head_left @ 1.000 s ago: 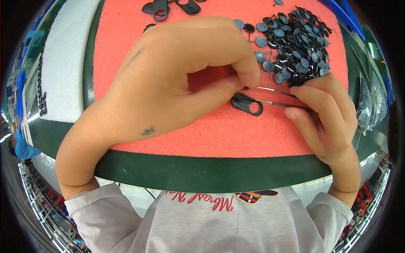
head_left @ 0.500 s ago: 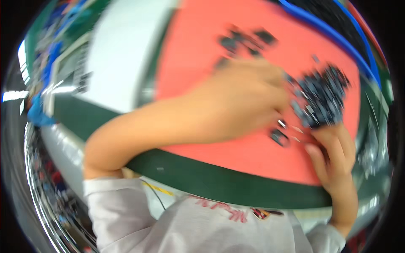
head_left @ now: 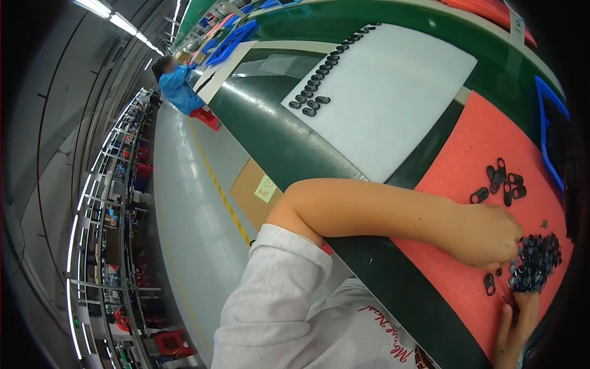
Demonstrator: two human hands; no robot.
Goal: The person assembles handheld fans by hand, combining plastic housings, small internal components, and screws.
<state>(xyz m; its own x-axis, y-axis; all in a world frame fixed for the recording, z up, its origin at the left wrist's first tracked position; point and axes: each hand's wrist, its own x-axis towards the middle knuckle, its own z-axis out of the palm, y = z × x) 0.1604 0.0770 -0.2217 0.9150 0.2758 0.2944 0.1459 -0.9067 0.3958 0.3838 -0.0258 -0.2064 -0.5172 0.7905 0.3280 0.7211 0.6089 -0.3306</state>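
Head view, and from where I stand the black oval piece with a hole at one end (head_left: 489, 284) lies in the lower right of the frame, on a red mat (head_left: 452, 166). A small dark disc (head_left: 499, 272) sits near its upper end. Just to the right is a heap of dark discs (head_left: 536, 263), glossy and packed together.

The left hand (head_left: 488, 234) hangs above the oval piece in the frame, bent down at the wrist, its fingers curled in; their tips are hidden, so I can't tell whether they pinch anything. The right hand (head_left: 521, 323) comes in at the bottom right, forefinger at the heap's lower edge, thumb a little apart from it; I can't make out what lies between them.

Farther up the mat is a loose cluster of black oval pieces (head_left: 507, 193), and at the right edge a blue-rimmed tray (head_left: 542, 132). At upper centre a white sheet (head_left: 399, 92) on the green table (head_left: 399, 277) carries a long line of black pieces (head_left: 310, 112) along its left side. Beyond, at upper left, a co-worker in blue (head_left: 177, 87) sits on a red stool (head_left: 206, 117).
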